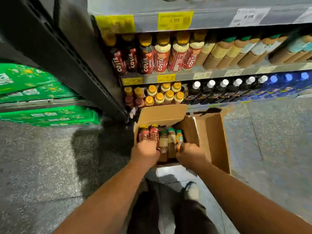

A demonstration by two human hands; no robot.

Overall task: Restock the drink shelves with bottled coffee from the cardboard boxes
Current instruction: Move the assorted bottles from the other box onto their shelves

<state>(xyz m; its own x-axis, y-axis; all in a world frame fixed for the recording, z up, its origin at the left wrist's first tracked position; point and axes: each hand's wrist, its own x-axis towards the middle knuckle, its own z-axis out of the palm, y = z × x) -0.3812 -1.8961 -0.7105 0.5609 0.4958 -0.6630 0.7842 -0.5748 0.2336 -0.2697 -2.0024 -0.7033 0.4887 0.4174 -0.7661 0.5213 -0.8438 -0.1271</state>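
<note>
An open cardboard box [217, 141] stands on the floor in front of the drink shelves. Several coffee bottles lie inside it at its left end: red Costa bottles [154, 133], brown ones with green caps, and an orange-labelled bottle [179, 138]. My left hand [146, 153] reaches into the box and closes around the base of a red Costa bottle. My right hand [190, 155] grips the lower end of the orange-labelled bottle. The fingertips of both hands are hidden among the bottles. The lowest shelf holds yellow-capped coffee bottles [164, 95] just behind the box.
Red Costa bottles [160, 56] fill the middle shelf, with tan bottles [236, 51] to their right. Black white-capped bottles [224, 88] and blue bottles [287, 81] fill the bottom row. Green crates [42, 97] are stacked at the left beyond a dark shelf upright [84, 65]. My legs are below.
</note>
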